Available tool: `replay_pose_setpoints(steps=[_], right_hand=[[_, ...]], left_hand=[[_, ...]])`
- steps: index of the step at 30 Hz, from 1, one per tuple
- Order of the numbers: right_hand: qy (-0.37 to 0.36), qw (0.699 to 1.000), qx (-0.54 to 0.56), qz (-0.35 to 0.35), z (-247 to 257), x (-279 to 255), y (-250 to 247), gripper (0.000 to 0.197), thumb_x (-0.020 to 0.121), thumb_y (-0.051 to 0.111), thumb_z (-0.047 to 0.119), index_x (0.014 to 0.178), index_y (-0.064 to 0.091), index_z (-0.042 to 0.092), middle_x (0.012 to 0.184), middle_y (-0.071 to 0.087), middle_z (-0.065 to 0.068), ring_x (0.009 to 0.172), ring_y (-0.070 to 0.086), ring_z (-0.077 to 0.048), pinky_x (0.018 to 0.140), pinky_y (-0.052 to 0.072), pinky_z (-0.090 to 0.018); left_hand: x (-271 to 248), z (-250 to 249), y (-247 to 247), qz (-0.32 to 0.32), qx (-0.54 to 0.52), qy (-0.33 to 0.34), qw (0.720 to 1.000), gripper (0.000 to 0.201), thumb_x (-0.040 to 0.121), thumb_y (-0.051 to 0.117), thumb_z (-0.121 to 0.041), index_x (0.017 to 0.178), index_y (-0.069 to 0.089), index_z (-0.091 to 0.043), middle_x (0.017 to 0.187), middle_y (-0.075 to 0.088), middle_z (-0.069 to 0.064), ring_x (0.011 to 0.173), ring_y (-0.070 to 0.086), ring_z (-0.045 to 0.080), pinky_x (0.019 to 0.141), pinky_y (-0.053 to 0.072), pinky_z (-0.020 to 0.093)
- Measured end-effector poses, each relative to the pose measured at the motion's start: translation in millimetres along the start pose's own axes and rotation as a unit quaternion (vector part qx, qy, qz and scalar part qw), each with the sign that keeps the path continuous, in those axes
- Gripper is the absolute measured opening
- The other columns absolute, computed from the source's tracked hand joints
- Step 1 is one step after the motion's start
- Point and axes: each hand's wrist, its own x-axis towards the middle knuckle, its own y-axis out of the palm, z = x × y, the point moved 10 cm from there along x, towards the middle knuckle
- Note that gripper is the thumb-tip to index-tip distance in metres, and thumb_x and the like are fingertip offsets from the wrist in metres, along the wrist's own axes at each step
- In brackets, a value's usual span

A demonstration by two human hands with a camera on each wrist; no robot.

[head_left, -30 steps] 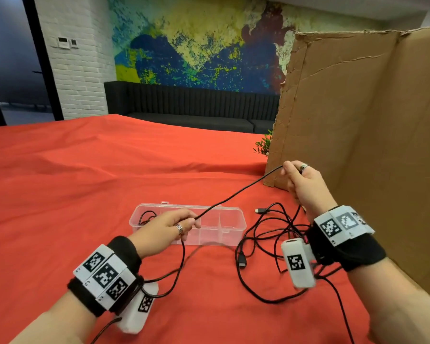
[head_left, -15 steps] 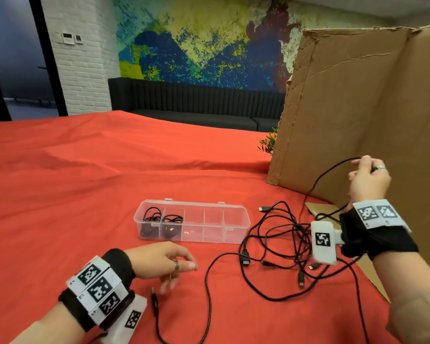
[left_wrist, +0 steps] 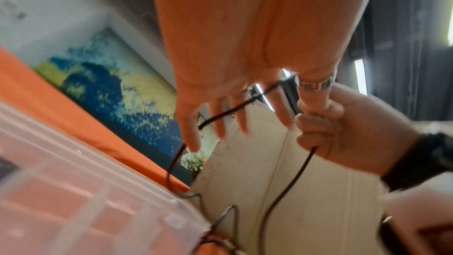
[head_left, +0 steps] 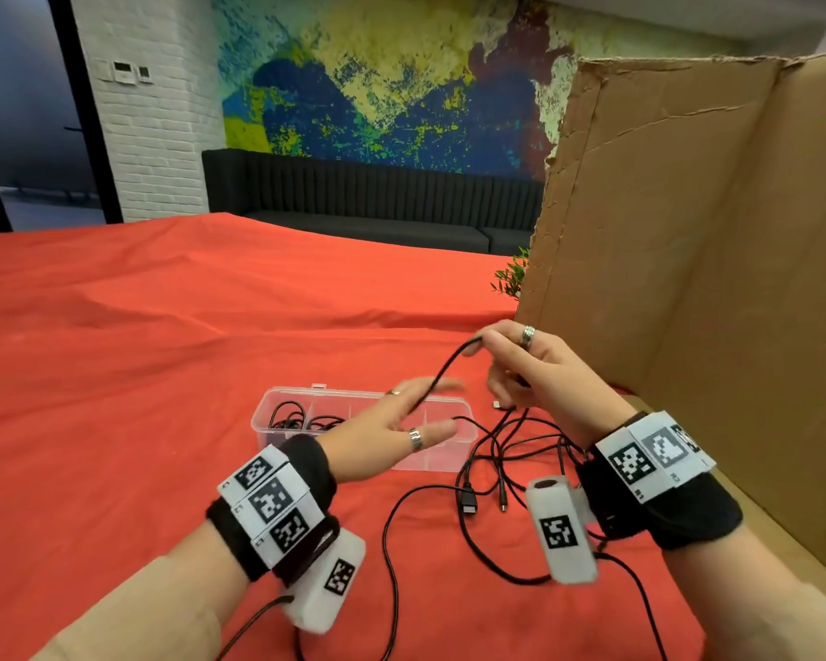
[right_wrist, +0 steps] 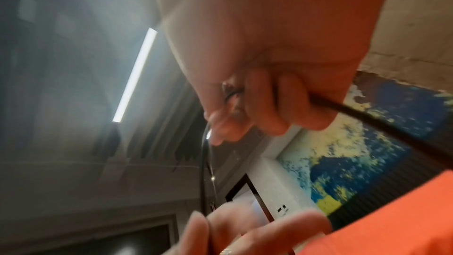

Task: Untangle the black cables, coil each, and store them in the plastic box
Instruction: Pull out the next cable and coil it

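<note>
So the right hand [head_left: 540, 369] has its fingers curled, pinching one thin black cable [head_left: 442, 374] up off the desk, probably to pull it clear of the tangle of black cables [head_left: 511, 450] lying at 3 o'clock of the clear plastic compartment box [head_left: 449, 462]. The left hand [head_left: 382, 431] hovers over the box with fingers spread and straight, and the lifted strand runs across them, I'd guess to start a coil. The box's compartments at 9 o'clock hold coiled cables.
</note>
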Motion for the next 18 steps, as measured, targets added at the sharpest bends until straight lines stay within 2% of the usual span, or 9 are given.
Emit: replay_pose_setpoints(steps=[1,2,5,9,13,15,16,17,18], right_hand=[[-0.013,0.999,-0.017,-0.024,5.3,2.0,-4.7,0.024,0.096,0.043,0.028,0.085,0.063,0.021,0.047,0.043,0.000,0.042,0.027,-0.009,0.050,0.029,-0.020],[-0.029,0.997,-0.038,-0.061,10.1,3.1,-13.6,0.024,0.097,0.044,0.026,0.083,0.063,0.022,0.048,0.040,-0.001,0.042,0.028,-0.007,0.048,0.030,-0.016],[-0.057,0.973,-0.064,-0.215,12.5,-2.8,-63.1,0.025,0.097,0.046,0.022,0.078,0.062,0.019,0.049,0.041,0.006,0.040,0.031,-0.001,0.042,0.025,-0.009],[-0.036,0.928,-0.051,-0.367,-1.4,-25.1,-122.7,0.027,0.097,0.047,0.024,0.072,0.058,0.022,0.035,0.035,0.013,0.032,0.028,-0.003,0.035,0.020,-0.011],[-0.026,0.879,-0.053,-0.473,-17.3,-48.8,-157.4,0.029,0.098,0.044,0.025,0.071,0.056,0.026,0.036,0.047,0.013,0.033,0.035,-0.003,0.041,0.026,-0.014],[0.008,0.883,-0.092,-0.459,-24.3,-46.1,-155.9,0.019,0.097,0.043,0.025,0.089,0.061,0.024,0.063,0.067,0.013,0.046,0.046,0.002,0.053,0.037,-0.021],[0.061,0.888,-0.158,-0.428,-31.0,-41.0,-149.1,0.019,0.096,0.045,0.025,0.108,0.060,0.023,0.092,0.071,0.004,0.068,0.055,0.004,0.068,0.043,-0.029],[0.123,0.878,-0.254,-0.386,-39.9,-36.6,-139.3,0.033,0.094,0.047,0.028,0.127,0.050,0.024,0.121,0.061,-0.004,0.101,0.054,-0.006,0.087,0.039,-0.038],[0.155,0.859,-0.347,-0.345,-41.5,-33.4,-123.0,0.047,0.093,0.049,0.032,0.139,0.039,0.025,0.137,0.046,-0.008,0.124,0.040,-0.018,0.100,0.030,-0.043]], left_hand=[[1.2,-8.9,1.1,0.003,-0.035,0.017,0.999,0.011,0.092,0.052,-0.032,0.103,0.055,-0.031,0.122,0.057,-0.006,0.114,0.049,-0.002,0.100,0.035,0.018],[1.7,-13.0,-1.0,-0.005,-0.073,0.021,0.997,0.012,0.092,0.049,-0.031,0.087,0.056,-0.023,0.101,0.065,-0.004,0.101,0.058,0.003,0.093,0.039,0.019],[-0.4,-1.8,-19.8,-0.049,-0.079,0.009,0.996,0.028,0.096,0.043,-0.027,0.070,0.048,-0.016,0.059,0.055,-0.002,0.062,0.053,0.009,0.073,0.042,0.025],[-8.6,32.2,-31.4,-0.040,-0.020,-0.038,0.998,0.032,0.098,0.040,-0.028,0.068,0.048,-0.019,0.055,0.048,-0.007,0.058,0.051,0.008,0.072,0.041,0.027],[-16.8,52.4,-33.4,-0.041,0.010,-0.089,0.995,0.031,0.100,0.037,-0.024,0.071,0.049,-0.020,0.058,0.051,-0.008,0.058,0.050,0.007,0.069,0.039,0.024],[-21.8,60.7,-34.9,-0.057,-0.015,-0.122,0.991,0.027,0.099,0.038,-0.023,0.076,0.053,-0.023,0.056,0.040,-0.009,0.048,0.039,0.009,0.060,0.042,0.028],[-23.3,60.8,-35.7,-0.064,-0.016,-0.128,0.990,0.026,0.099,0.039,-0.024,0.078,0.054,-0.024,0.056,0.036,-0.011,0.046,0.034,0.009,0.053,0.042,0.027],[-23.8,56.5,-36.2,-0.070,-0.004,-0.125,0.990,0.025,0.099,0.040,-0.026,0.079,0.055,-0.026,0.055,0.035,-0.012,0.044,0.032,0.008,0.049,0.039,0.024],[-23.2,50.1,-35.9,-0.074,0.017,-0.116,0.990,0.023,0.098,0.040,-0.028,0.080,0.056,-0.026,0.054,0.036,-0.012,0.044,0.032,0.005,0.049,0.035,0.022]])
